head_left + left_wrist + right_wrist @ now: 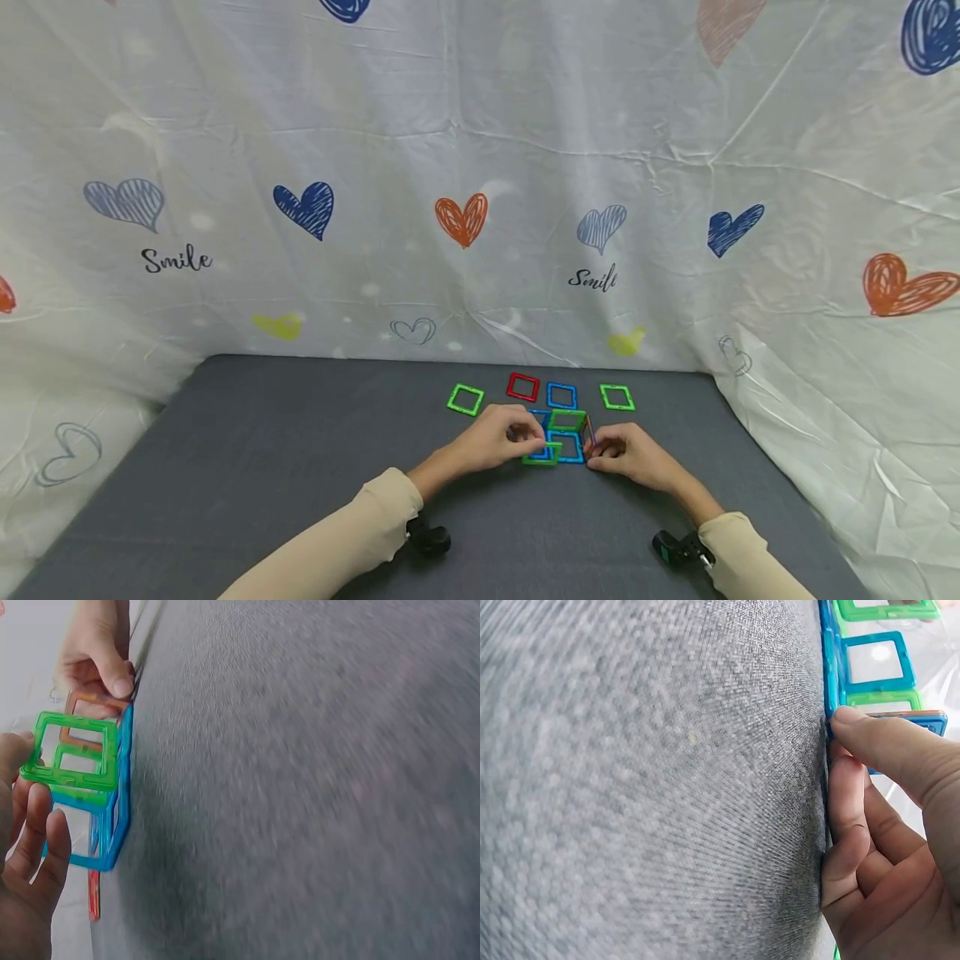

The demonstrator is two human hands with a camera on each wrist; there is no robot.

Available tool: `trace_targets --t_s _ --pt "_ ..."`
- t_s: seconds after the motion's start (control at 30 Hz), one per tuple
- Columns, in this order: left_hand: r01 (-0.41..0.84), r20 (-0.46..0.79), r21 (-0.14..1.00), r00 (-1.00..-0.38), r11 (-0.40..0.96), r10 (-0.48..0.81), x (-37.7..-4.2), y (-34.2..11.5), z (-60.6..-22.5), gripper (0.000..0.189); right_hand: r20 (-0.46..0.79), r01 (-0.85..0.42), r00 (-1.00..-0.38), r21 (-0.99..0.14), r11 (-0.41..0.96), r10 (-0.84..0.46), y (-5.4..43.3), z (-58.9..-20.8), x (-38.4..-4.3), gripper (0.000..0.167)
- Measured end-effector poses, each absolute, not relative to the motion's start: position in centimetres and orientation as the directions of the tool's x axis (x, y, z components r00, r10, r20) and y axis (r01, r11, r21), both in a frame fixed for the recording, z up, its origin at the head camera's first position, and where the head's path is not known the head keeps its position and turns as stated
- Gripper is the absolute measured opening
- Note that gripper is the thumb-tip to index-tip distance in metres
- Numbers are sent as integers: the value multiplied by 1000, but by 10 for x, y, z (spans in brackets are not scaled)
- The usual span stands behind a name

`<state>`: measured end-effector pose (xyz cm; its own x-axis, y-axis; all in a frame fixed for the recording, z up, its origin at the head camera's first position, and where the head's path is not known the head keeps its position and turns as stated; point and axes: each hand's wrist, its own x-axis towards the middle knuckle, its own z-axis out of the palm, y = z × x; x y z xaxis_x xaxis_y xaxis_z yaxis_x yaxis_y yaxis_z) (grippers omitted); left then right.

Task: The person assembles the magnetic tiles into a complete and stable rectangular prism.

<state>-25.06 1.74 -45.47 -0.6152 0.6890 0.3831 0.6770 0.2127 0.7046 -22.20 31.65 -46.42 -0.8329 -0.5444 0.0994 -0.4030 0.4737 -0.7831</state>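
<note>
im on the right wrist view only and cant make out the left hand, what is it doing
Observer: The left hand is holding a green square frame, plain to see in the left wrist view.
Operator: ok and is anything lying loose farther back
Observer: Yes. The head view shows a red square frame lying on the gray tabletop, between a loose green square frame on its left and a loose blue square frame on its right.
</note>
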Motion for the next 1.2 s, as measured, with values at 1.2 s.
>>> trace_targets --t_s 1.2 --pt "724 398 647 -588 239 704 -253 66 -465 5 140 -428 -816 -798 424 -561 317 -463 -220 8"
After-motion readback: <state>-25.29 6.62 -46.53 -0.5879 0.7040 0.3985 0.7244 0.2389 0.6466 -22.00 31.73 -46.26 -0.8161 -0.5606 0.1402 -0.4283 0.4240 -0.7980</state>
